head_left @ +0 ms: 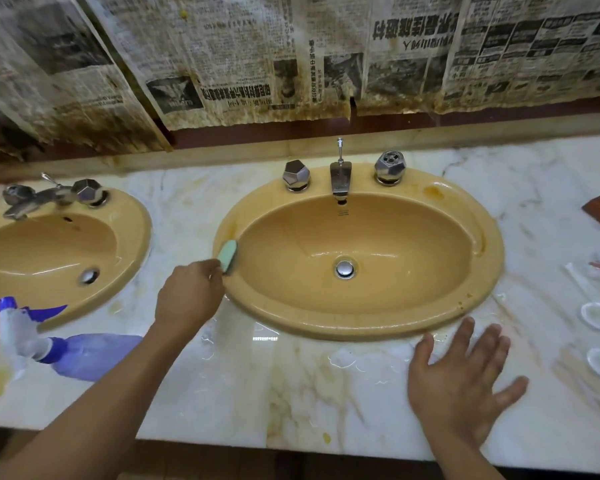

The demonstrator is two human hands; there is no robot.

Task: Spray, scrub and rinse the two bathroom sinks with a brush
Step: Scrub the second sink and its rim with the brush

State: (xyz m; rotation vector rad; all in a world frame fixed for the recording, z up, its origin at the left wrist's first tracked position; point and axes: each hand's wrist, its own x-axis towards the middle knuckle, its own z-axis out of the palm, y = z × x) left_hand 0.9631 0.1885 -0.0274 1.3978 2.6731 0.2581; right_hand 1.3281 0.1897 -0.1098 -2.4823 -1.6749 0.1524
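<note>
While left hand (187, 296) grips brush (228, 255) on right sink (361, 327) rim, right hand (461, 379) rests flat, empty, on worktop (222, 393); recommend short, firm overlapping strokes around rim.

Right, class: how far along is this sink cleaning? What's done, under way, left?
Probably done: spraying, as the spray bottle lies on the counter. Under way: the left hand holds the brush against the left rim of the right sink. Left: an orange stain sits on its back rim, no water runs from the spout, so rinsing remains. The left sink: cannot tell.
</note>
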